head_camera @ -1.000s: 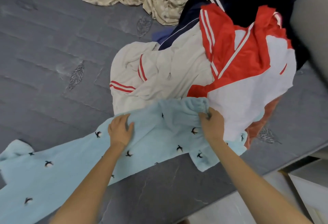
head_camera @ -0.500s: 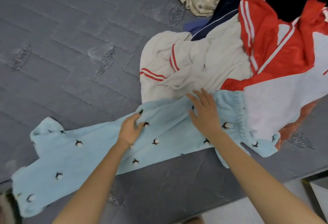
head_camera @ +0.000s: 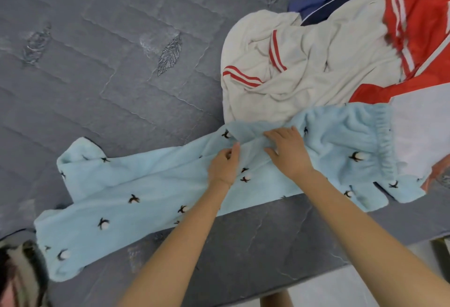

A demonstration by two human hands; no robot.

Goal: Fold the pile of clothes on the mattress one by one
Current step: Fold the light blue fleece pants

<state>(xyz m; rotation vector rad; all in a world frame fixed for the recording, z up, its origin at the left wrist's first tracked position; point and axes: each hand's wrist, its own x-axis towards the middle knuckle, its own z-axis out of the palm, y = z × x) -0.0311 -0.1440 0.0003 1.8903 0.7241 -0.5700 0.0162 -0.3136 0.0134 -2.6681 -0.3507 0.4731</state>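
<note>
Mid-frame on the mattress [head_camera: 109,63], the left grip [head_camera: 222,166] pinches a fold of the light-blue trousers [head_camera: 151,185]; the right grip [head_camera: 289,154] lies spread flat on them.

Fleecy, matt pale-blue trousers [head_camera: 151,192] — soft, fuzzy pile; grey mattress [head_camera: 109,51] quilted with a faint sheen; cream top [head_camera: 316,70] plain matt cotton-like cloth — creased.

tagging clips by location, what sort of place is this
Probably a bedroom: a grey quilted mattress, a pile of clothes on it, and light blue pyjama trousers spread along its edge.
</note>
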